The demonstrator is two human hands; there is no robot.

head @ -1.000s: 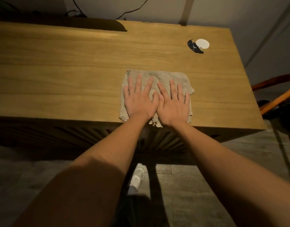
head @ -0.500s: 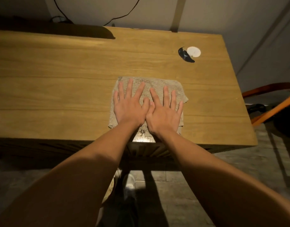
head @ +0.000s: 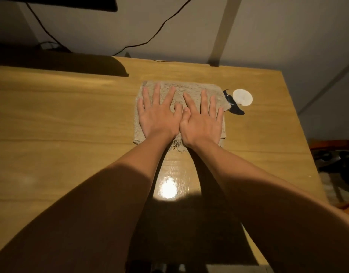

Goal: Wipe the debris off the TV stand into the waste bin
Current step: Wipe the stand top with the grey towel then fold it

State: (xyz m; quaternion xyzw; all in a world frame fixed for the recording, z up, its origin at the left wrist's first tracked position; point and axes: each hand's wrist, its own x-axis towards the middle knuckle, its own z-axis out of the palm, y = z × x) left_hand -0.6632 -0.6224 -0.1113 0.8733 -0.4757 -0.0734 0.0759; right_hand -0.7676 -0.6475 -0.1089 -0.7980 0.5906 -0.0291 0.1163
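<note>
nearest me, my forearms reach out over the tv stand (head: 51,119), a bright glare on the wood between them. beyond them my left hand (head: 157,113) and right hand (head: 201,119) lie flat on the cloth (head: 189,86), fingers straight and spread, thumbs touching, pressing rather than gripping. at the cloth's far right corner sits the debris: a dark scrap (head: 233,105) touching the cloth edge and a pale round piece (head: 242,97) just beside it. farther back a cable (head: 154,39) runs along the wall. i judge this is mid-wipe, debris not yet gathered. next i need to get the cloth behind those bits and sweep them toward an edge; the waste bin isn't in view, so i can't tell which edge.
</note>
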